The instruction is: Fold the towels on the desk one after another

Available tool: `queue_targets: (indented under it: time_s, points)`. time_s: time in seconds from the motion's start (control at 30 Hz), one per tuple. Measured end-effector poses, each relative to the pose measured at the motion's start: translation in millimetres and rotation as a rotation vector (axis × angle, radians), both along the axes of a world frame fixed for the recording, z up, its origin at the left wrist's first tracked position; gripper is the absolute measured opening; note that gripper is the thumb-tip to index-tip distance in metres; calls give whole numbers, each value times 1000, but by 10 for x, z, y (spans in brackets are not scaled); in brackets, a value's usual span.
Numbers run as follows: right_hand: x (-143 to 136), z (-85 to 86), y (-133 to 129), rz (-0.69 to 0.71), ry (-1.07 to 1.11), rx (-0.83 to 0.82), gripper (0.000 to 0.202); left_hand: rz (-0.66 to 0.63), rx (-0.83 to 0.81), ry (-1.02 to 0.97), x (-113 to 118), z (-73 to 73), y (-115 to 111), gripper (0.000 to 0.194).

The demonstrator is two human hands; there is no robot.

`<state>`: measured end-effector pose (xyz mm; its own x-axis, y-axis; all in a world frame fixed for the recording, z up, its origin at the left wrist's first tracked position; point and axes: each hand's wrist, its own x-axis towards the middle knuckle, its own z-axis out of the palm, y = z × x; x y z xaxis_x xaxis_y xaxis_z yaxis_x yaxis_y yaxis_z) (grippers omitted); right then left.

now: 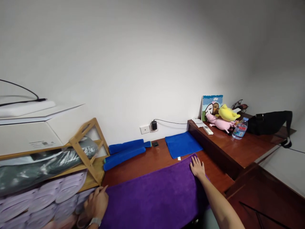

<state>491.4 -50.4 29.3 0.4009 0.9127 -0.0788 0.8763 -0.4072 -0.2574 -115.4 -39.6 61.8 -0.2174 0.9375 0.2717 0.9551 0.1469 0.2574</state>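
Purple cloth [150, 200] stretches flat, long axis left to right, one end under each of your hands.

Bare desktop [154, 157] opens past its far edge; wooden shelf [97, 167] bounds the left, raised desk section [238, 153] the right, and a folded blue towel [182, 144] sits near the far right corner. Your right hand [197, 167] lies on that corner, fingers spread; your left hand [97, 202] curls by the left edge, its grip impossible to tell.

Room: a home or dormitory is suggested.
Bench [240, 154]: plush toys [227, 113], a water bottle [240, 130] and a black bag [269, 123] are gathered.
Wall [131, 63]: a charger [154, 125] is plugged in.
Wooden rack [82, 154]: a white box [28, 136] is stored on top.
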Motion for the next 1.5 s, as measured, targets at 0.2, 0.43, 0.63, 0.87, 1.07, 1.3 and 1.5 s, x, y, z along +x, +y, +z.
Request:
queue_targets:
  time_s: [0.2,0.43,0.63,0.87,1.07,1.3,1.5]
  points:
    - [92,-14,106,49,3,5,66,-9,-9,254,-6,16,187,46]
    - [138,0,186,32,17,33,65,-131,84,371,153,16,371,51]
    - [131,53,184,15,5,4,66,-444,-35,208,660,-271,300,49]
    - [160,-6,234,-28,-10,-10,66,-343,-110,122,596,-489,445,62]
    - [180,-47,293,-54,-10,-20,68,-292,-159,100,634,-417,584,62]
    - [196,48,307,-58,44,-83,69,-277,-227,102,730,-300,571,62]
    - [362,145,406,-57,162,-164,69,-297,-226,132,595,-355,572,62]
